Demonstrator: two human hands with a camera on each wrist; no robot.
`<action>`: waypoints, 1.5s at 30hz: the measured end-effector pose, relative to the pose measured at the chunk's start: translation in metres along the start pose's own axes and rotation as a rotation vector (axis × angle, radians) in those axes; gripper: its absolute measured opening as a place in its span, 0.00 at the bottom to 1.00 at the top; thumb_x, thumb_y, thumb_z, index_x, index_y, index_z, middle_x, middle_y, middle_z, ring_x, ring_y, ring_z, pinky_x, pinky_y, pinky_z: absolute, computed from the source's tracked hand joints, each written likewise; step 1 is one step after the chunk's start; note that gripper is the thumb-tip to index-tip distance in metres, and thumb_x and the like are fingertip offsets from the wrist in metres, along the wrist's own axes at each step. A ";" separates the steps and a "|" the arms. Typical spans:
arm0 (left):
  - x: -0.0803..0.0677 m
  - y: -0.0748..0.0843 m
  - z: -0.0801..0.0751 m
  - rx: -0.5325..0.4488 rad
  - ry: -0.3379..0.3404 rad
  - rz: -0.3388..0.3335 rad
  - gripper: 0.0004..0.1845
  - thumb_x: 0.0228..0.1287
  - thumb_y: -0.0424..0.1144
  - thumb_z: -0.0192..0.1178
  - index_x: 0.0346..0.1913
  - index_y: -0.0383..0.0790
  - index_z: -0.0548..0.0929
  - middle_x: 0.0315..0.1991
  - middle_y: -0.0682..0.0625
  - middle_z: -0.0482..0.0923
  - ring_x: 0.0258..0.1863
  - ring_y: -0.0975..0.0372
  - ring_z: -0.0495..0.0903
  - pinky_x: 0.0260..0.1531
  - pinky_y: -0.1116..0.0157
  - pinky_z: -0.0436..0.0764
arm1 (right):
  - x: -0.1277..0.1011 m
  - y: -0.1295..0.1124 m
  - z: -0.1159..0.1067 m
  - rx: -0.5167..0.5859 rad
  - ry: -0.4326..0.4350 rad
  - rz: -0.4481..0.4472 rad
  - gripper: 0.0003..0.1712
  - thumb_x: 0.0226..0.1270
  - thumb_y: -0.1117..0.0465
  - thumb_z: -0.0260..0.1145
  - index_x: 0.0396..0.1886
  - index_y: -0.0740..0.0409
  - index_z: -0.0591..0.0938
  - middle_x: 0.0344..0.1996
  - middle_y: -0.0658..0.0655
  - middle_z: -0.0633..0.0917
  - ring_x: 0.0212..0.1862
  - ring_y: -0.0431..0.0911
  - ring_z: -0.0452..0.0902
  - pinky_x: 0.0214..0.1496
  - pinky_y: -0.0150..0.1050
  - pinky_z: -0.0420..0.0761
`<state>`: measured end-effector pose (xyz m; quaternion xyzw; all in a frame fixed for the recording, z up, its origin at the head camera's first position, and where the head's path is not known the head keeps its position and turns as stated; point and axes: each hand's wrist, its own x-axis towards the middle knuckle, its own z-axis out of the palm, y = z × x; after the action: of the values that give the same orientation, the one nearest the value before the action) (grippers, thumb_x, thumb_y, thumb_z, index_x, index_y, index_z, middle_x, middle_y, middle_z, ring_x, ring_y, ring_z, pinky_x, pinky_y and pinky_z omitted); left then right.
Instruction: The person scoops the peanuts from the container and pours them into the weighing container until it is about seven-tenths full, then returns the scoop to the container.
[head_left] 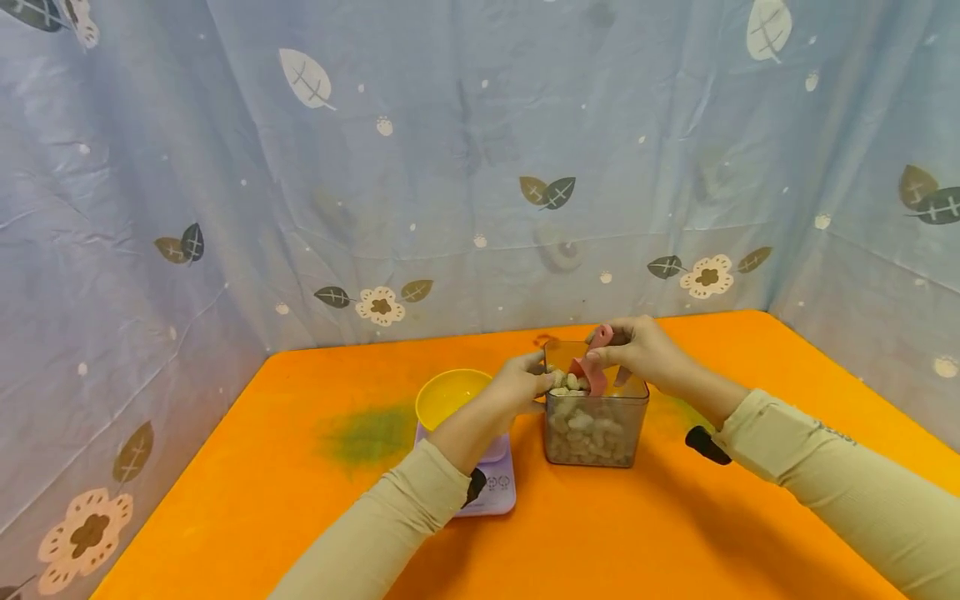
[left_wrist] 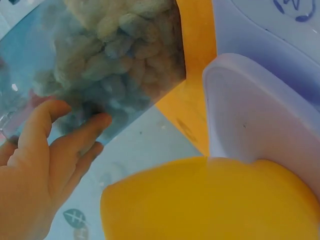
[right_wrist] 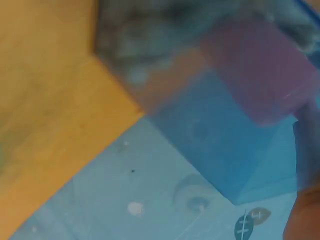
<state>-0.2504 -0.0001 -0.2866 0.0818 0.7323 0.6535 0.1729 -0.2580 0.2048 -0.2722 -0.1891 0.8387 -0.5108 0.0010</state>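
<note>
In the head view, a clear grey-tinted bin [head_left: 596, 429] holds a heap of unshelled peanuts [head_left: 581, 417]. My right hand [head_left: 641, 346] pinches the handle of a pink scoop [head_left: 592, 375], whose bowl is down inside the bin at the peanuts. The right wrist view shows the scoop [right_wrist: 265, 75] blurred through the bin's wall, with only a bit of the hand at the edge. My left hand [head_left: 517, 383] rests against the bin's left side; its fingertips touch the outer wall in the left wrist view, the fingers only slightly bent.
Left of the bin, a yellow bowl [head_left: 450, 396] sits on a pale purple kitchen scale [head_left: 498, 492], partly behind the left forearm. An orange cloth [head_left: 300, 517] covers the table. Patterned blue curtains [head_left: 450, 167] stand round its back and sides.
</note>
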 end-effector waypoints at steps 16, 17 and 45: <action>0.001 -0.002 0.013 0.020 -0.043 -0.023 0.29 0.74 0.28 0.49 0.75 0.33 0.56 0.70 0.34 0.61 0.66 0.43 0.66 0.59 0.45 0.71 | -0.011 0.007 -0.003 0.314 0.107 0.176 0.05 0.72 0.70 0.58 0.41 0.68 0.79 0.28 0.49 0.87 0.31 0.39 0.85 0.24 0.30 0.82; 0.000 -0.002 0.014 0.020 -0.042 -0.026 0.29 0.74 0.28 0.49 0.75 0.34 0.56 0.70 0.34 0.61 0.66 0.43 0.66 0.59 0.45 0.71 | -0.011 0.007 -0.003 0.310 0.099 0.185 0.06 0.72 0.69 0.58 0.42 0.69 0.78 0.28 0.49 0.87 0.31 0.38 0.85 0.25 0.30 0.82; 0.002 -0.001 -0.003 -0.010 -0.042 -0.003 0.28 0.76 0.28 0.45 0.75 0.35 0.56 0.70 0.34 0.60 0.67 0.44 0.64 0.60 0.43 0.70 | -0.006 0.004 -0.010 0.661 0.011 0.231 0.10 0.74 0.67 0.55 0.33 0.61 0.81 0.29 0.55 0.88 0.35 0.40 0.86 0.28 0.26 0.81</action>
<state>-0.2533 -0.0020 -0.2873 0.0937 0.7254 0.6551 0.1896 -0.2552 0.2170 -0.2717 -0.0795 0.6440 -0.7521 0.1156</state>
